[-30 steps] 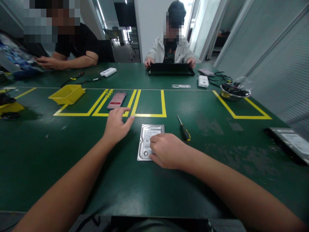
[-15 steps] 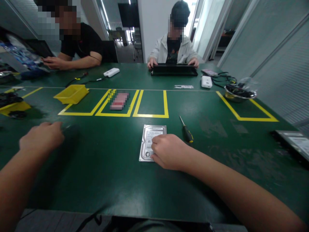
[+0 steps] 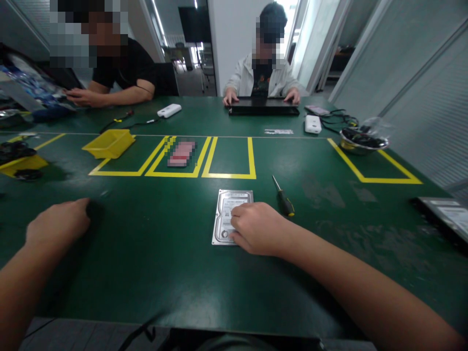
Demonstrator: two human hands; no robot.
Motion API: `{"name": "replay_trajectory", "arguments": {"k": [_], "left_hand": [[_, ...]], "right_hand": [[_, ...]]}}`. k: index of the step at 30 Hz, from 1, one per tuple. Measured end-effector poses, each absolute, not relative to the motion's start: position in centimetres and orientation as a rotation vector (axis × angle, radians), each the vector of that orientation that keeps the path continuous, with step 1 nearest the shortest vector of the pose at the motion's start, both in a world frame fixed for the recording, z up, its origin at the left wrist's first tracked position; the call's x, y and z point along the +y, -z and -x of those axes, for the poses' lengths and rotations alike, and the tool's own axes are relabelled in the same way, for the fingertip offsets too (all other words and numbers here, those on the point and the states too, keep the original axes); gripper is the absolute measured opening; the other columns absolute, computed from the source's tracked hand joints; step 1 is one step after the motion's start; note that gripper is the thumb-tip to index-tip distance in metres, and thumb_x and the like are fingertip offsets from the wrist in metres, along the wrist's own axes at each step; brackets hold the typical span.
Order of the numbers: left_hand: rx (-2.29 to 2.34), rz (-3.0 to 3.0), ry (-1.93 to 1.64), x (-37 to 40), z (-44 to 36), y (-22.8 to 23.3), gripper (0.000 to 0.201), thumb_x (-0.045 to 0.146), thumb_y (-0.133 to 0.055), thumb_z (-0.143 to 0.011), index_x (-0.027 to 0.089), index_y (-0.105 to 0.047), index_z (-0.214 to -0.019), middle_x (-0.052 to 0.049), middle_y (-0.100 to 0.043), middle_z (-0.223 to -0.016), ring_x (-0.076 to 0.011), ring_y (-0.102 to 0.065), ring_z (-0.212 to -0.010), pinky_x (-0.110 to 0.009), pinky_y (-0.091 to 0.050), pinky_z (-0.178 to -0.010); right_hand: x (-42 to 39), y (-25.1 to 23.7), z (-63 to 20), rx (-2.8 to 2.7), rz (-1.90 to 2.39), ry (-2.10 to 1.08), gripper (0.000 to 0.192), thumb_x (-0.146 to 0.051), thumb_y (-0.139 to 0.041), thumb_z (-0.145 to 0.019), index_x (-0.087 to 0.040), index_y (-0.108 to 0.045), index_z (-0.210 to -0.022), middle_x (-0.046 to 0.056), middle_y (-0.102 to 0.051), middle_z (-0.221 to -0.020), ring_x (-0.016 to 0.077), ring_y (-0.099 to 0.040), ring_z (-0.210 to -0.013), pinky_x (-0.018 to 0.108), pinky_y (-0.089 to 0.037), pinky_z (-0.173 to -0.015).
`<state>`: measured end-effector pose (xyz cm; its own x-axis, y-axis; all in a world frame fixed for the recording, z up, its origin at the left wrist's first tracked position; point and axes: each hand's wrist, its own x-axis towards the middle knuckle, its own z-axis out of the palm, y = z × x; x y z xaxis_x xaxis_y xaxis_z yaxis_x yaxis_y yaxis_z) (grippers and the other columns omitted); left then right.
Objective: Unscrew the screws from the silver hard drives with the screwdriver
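A silver hard drive [image 3: 222,222] with a white label lies flat on the green table. My right hand [image 3: 258,228] rests over its right side with fingers curled, touching it and hiding part of the label. Further left, my left hand [image 3: 60,222] hovers low over the tabletop. Its fingers are drawn together; a dark patch shows by the fingertips, and whether it is a held thing or a shadow is unclear. A screwdriver [image 3: 284,201] with a black and yellow handle lies behind my right hand, shaft pointing away.
Yellow tape outlines [image 3: 228,176] mark the table. A yellow bin [image 3: 111,145], a pixelated pink item [image 3: 182,153] and a metal bowl of dark parts [image 3: 363,141] stand beyond. Another drive-like unit [image 3: 444,219] is at right. Two people sit opposite, one handling a black panel [image 3: 263,107].
My left hand has moved a little down and to the left. My right hand stays on the hard drive. The person opposite has shifted their hands on the black panel.
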<state>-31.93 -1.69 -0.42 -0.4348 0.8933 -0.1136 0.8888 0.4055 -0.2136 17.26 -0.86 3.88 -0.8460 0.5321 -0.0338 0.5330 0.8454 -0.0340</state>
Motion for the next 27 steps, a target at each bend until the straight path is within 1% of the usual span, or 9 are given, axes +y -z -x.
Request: {"name": "replay_trajectory", "arguments": {"k": [2, 4, 10, 17, 19, 22, 25, 27], "left_hand": [[-2.673, 1.580, -0.543, -1.7, 31.6, 0.1, 0.051, 0.027, -0.045, -0.082, 0.014, -0.064, -0.128, -0.025, -0.068, -0.110, -0.0362, -0.067, -0.086, -0.043, -0.056, -0.065], [-2.686, 1.546, -0.617, -1.8, 31.3, -0.2, 0.050, 0.027, -0.043, -0.085, 0.016, -0.063, -0.129, -0.024, -0.068, -0.112, -0.0355, -0.067, -0.088, -0.041, -0.056, -0.067], [-2.634, 1.570, -0.609, -1.7, 31.6, -0.2, 0.052, 0.024, -0.040, -0.087, 0.014, -0.058, -0.135, -0.024, -0.063, -0.124, -0.0365, -0.066, -0.099, -0.043, -0.056, -0.072], [-2.602, 1.600, -0.600, -1.5, 31.7, -0.1, 0.052, 0.023, -0.041, -0.086, 0.015, -0.060, -0.134, -0.023, -0.062, -0.128, -0.0375, -0.064, -0.103, -0.045, -0.055, -0.077], [-2.627, 1.584, -0.604, -1.6, 31.3, -0.3, 0.051, 0.024, -0.039, -0.088, 0.016, -0.060, -0.134, -0.024, -0.062, -0.128, -0.0379, -0.064, -0.102, -0.045, -0.055, -0.077], [-2.665, 1.569, -0.595, -1.7, 30.7, -0.7, 0.050, 0.029, -0.038, -0.089, 0.018, -0.060, -0.133, -0.025, -0.064, -0.121, -0.0381, -0.065, -0.097, -0.044, -0.055, -0.072], [-2.676, 1.554, -0.592, -1.7, 30.4, -0.9, 0.051, 0.031, -0.040, -0.087, 0.020, -0.061, -0.132, -0.025, -0.065, -0.117, -0.0382, -0.065, -0.091, -0.044, -0.055, -0.067], [-2.674, 1.545, -0.601, -1.6, 30.2, -0.9, 0.051, 0.030, -0.043, -0.085, 0.019, -0.061, -0.131, -0.025, -0.065, -0.115, -0.0383, -0.065, -0.089, -0.043, -0.054, -0.065]], "right_hand": [[-0.8, -3.9, -17.2, 2.995, -0.868, 0.069, 0.034, -0.038, -0.049, -0.095, -0.013, -0.072, -0.092, 0.011, -0.071, -0.097, 0.0261, -0.068, -0.087, 0.037, -0.050, -0.072], [-0.8, -4.0, -17.2, 2.998, -0.861, 0.070, 0.034, -0.037, -0.049, -0.095, -0.013, -0.072, -0.091, 0.011, -0.071, -0.096, 0.0261, -0.068, -0.087, 0.037, -0.051, -0.073], [-0.6, -3.9, -17.3, 3.007, -0.864, 0.063, 0.033, -0.038, -0.049, -0.095, -0.013, -0.072, -0.092, 0.010, -0.071, -0.096, 0.0267, -0.069, -0.087, 0.038, -0.053, -0.073], [-0.5, -3.9, -17.2, 2.998, -0.868, 0.071, 0.034, -0.037, -0.047, -0.096, -0.014, -0.072, -0.093, 0.011, -0.071, -0.099, 0.0260, -0.068, -0.088, 0.039, -0.053, -0.074], [-0.5, -4.0, -17.2, 2.999, -0.864, 0.076, 0.034, -0.037, -0.047, -0.096, -0.014, -0.072, -0.093, 0.011, -0.071, -0.099, 0.0253, -0.068, -0.088, 0.038, -0.052, -0.075], [-0.5, -4.1, -17.3, 3.005, -0.859, 0.084, 0.033, -0.036, -0.047, -0.095, -0.014, -0.072, -0.092, 0.011, -0.071, -0.098, 0.0249, -0.068, -0.088, 0.038, -0.052, -0.075], [-0.5, -3.9, -17.4, 3.012, -0.861, 0.087, 0.033, -0.036, -0.048, -0.095, -0.013, -0.072, -0.092, 0.012, -0.071, -0.098, 0.0248, -0.068, -0.088, 0.037, -0.051, -0.075], [-0.5, -3.8, -17.4, 3.019, -0.860, 0.081, 0.033, -0.036, -0.048, -0.095, -0.013, -0.071, -0.092, 0.012, -0.071, -0.098, 0.0247, -0.068, -0.087, 0.037, -0.051, -0.074]]}}
